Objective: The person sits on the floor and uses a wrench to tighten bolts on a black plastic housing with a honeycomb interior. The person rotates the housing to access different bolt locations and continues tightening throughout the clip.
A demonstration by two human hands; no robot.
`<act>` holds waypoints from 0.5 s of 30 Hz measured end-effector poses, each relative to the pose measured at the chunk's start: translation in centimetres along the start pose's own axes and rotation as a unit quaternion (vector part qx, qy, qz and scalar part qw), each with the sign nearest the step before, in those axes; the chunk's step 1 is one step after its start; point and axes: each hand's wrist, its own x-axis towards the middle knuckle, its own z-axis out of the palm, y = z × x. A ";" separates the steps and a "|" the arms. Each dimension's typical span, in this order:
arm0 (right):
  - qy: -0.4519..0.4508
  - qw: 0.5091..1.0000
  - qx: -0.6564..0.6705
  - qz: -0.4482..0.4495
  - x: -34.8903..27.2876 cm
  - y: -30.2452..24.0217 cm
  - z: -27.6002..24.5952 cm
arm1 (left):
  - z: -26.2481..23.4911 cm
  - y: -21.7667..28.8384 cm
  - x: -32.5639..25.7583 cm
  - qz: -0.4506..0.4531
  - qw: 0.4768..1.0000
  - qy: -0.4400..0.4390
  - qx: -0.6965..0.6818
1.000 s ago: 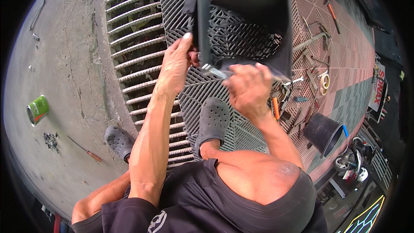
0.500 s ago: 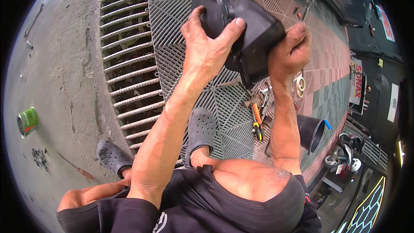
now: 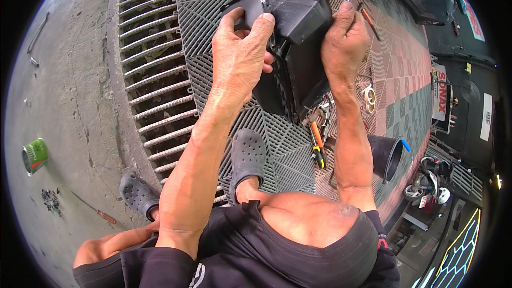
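Both hands, left (image 3: 240, 58) and right (image 3: 344, 42), clamped around bulky black plastic housing (image 3: 298, 48) above grey grid floor (image 3: 213, 0), seemingly mid-inspection; firm grip needed next.

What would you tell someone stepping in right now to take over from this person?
Left hand: gripping the left end of the black boxy plastic housing, fingers curled over its top edge.
Right hand: clasping the housing's right side.
The housing is held up in the air above the grey plastic grid floor tiles, tilted, not resting on anything.
Below it on the tiles lie the orange-handled screwdriver and other small tools; a black round bucket sits to the right.
Done: housing lifted off the floor.
Left: cannot tell from this view; keep both hands on it.
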 end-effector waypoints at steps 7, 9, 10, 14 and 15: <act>0.007 0.999 -0.023 0.041 0.5 1.7 0.2 | 0.7 -1.7 0.3 0.047 0.997 0.031 0.055; -0.002 0.999 -0.018 0.050 0.2 1.4 0.2 | 0.6 -1.6 0.3 0.039 0.997 0.035 0.053; -0.010 0.998 -0.011 0.056 -0.1 1.1 0.1 | 0.5 -1.5 0.2 0.019 0.998 0.027 0.044; -0.011 0.999 0.019 0.043 -1.3 0.5 -0.2 | 0.6 -0.9 0.0 0.029 0.999 0.041 -0.003; -0.008 0.999 0.030 0.045 -1.6 0.4 0.0 | 0.8 -0.7 -0.3 0.032 0.998 0.042 -0.023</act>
